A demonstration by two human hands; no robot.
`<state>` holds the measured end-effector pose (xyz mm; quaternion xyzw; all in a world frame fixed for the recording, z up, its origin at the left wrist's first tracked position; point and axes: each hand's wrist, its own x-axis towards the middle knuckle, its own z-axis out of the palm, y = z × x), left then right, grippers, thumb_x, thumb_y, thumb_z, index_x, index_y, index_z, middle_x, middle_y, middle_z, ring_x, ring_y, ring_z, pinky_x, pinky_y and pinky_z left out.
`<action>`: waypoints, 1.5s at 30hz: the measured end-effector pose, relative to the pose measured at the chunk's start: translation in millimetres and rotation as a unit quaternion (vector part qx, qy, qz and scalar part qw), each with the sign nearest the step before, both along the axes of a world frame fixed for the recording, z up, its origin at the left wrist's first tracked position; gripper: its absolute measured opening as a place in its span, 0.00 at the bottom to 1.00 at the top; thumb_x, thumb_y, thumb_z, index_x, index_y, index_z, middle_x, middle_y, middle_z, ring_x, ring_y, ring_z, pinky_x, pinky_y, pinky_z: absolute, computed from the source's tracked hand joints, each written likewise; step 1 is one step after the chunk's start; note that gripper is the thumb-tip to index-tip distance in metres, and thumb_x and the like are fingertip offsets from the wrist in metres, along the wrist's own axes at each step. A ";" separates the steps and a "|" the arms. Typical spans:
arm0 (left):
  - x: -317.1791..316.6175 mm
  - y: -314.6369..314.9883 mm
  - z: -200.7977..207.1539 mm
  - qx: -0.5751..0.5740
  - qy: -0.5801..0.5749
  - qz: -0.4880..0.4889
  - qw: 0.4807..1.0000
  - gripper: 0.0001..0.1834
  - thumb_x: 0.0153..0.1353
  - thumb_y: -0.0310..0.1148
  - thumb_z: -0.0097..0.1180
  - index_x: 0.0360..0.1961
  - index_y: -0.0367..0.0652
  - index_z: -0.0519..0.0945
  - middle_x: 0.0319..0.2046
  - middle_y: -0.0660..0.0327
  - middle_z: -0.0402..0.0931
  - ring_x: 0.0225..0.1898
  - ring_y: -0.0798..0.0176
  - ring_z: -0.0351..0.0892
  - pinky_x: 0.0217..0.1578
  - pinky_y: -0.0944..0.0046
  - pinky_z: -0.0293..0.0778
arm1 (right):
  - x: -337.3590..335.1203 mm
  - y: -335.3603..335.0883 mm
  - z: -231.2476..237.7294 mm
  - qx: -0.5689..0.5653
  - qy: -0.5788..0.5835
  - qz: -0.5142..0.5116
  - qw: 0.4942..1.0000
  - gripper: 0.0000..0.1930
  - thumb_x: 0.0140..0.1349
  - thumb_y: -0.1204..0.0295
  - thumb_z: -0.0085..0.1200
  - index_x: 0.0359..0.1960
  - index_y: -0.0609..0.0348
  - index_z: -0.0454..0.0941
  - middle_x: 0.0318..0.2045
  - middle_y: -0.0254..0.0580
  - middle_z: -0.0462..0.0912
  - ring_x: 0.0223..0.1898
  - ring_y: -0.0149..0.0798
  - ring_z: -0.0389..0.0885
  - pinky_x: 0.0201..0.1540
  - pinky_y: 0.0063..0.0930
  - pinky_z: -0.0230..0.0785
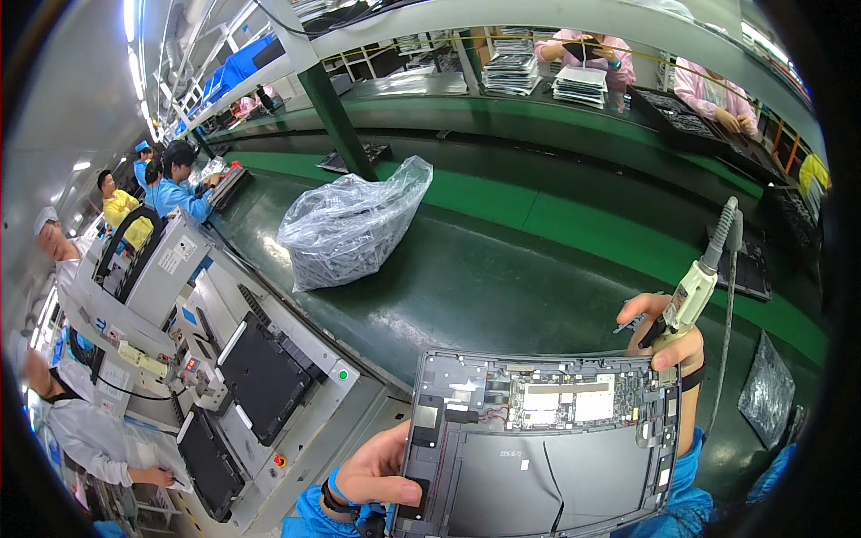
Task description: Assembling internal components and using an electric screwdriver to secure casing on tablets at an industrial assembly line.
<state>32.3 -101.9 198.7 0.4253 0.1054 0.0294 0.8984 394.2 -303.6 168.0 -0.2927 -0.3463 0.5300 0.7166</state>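
An opened laptop or tablet body is tilted up in front of me, showing a circuit board along its upper part and a large flat dark battery panel below. My left hand grips its left edge, thumb over the frame. At its upper right corner, my right hand is closed around a pale green corded hand tool, fingers against the body's corner. The tool's exact kind is unclear. From its top end a ribbed grey sleeve and cable run upward and down the right side.
A clear plastic bag of dark parts stands on the green bench. At left, a grey machine holds dark panels. A wrapped flat pack lies at right. A green post rises beyond the bag. Co-workers sit across the line and at left.
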 end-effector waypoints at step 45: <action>69.6 47.7 -60.8 0.021 0.048 0.334 0.941 0.18 0.61 0.21 0.58 0.53 0.42 0.74 0.49 0.59 0.79 0.48 0.57 0.80 0.52 0.57 0.75 | -52.2 16.0 13.0 -0.049 -0.029 -0.298 0.953 0.20 0.63 0.67 0.57 0.52 0.66 0.73 0.14 0.34 0.71 0.15 0.32 0.69 0.21 0.29 0.64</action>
